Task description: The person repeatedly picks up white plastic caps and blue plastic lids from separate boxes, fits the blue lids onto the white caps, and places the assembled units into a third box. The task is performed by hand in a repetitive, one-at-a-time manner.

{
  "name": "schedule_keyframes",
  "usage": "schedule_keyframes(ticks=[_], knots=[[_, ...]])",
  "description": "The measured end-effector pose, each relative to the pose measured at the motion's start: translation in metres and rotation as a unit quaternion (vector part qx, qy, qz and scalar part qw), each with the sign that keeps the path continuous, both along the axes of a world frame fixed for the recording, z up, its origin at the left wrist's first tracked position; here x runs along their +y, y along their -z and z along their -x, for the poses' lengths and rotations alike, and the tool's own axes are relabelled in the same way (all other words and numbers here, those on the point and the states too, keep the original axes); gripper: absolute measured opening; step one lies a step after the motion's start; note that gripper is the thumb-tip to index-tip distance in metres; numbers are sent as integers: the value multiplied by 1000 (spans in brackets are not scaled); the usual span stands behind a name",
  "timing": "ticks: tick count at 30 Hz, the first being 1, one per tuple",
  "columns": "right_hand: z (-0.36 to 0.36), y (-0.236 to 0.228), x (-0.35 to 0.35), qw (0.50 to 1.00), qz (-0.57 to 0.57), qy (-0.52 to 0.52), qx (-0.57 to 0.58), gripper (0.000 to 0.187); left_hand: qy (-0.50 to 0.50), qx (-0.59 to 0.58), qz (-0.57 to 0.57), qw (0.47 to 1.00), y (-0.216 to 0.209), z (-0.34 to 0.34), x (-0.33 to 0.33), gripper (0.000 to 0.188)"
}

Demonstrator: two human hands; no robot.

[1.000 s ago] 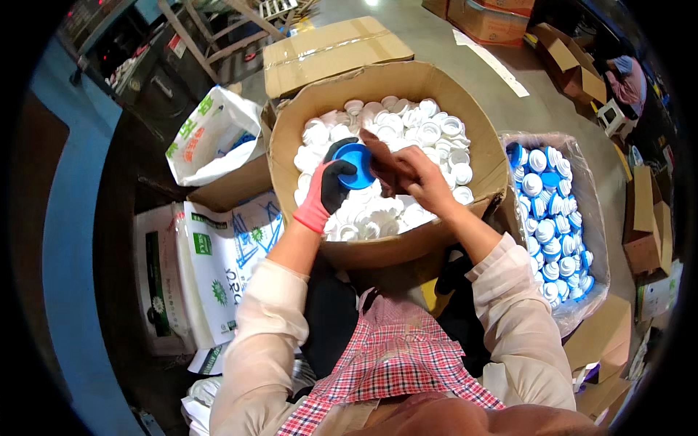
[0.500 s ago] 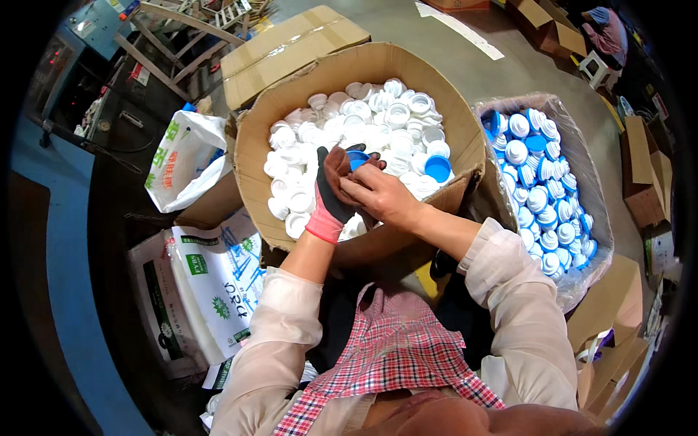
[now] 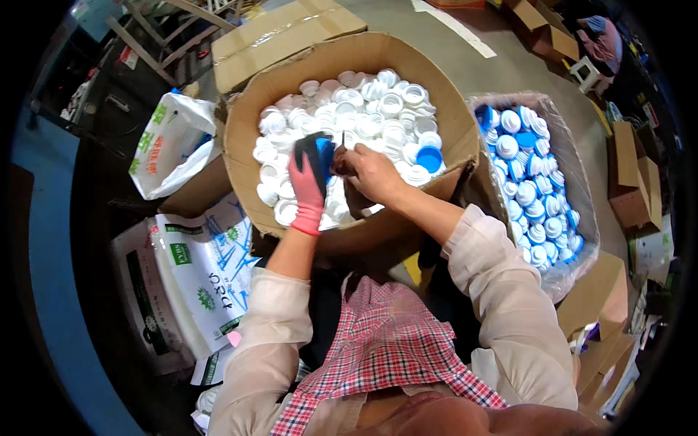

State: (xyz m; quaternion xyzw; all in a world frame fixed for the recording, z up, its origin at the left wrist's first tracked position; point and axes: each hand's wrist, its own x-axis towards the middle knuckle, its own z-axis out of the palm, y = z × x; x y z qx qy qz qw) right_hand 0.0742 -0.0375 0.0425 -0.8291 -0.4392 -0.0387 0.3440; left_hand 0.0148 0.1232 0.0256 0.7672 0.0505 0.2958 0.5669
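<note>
My left hand (image 3: pixel 310 173), in a pink glove with black palm and fingers, is closed around a blue cap (image 3: pixel 326 154) held on edge over the big carton. Right beside it is my bare right hand (image 3: pixel 369 173), fingers bent and pinched together against the cap. A thin dark sliver (image 3: pixel 343 138) stands up at these fingertips; I cannot make out what it is. Beneath both hands lies a heap of white plastic caps (image 3: pixel 349 109), partly hidden by them. Another blue cap (image 3: pixel 429 158) rests on the heap to the right.
The heap fills a large open carton (image 3: pixel 454 109). At its right stands a plastic-lined box (image 3: pixel 582 251) of blue and white caps. A white plastic bag (image 3: pixel 171 149) is at the left, above printed sacks (image 3: pixel 207 269). A closed carton (image 3: pixel 283 36) lies behind. Far right, a person (image 3: pixel 602 43) sits.
My left hand has turned and moved slightly left, tipping the blue cap onto its edge. My right hand has shifted left with it. The whole view has shifted slightly.
</note>
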Motion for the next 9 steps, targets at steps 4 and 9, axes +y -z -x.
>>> schedule_keyframes(ticks=[4,9], knots=[[-46,43,-23,995,82,-16,59,30,43,225,207,951,-5,4,25,36],[-142,47,-54,901,358,83,229,21,19,449,-274,850,15,6,36,53]])
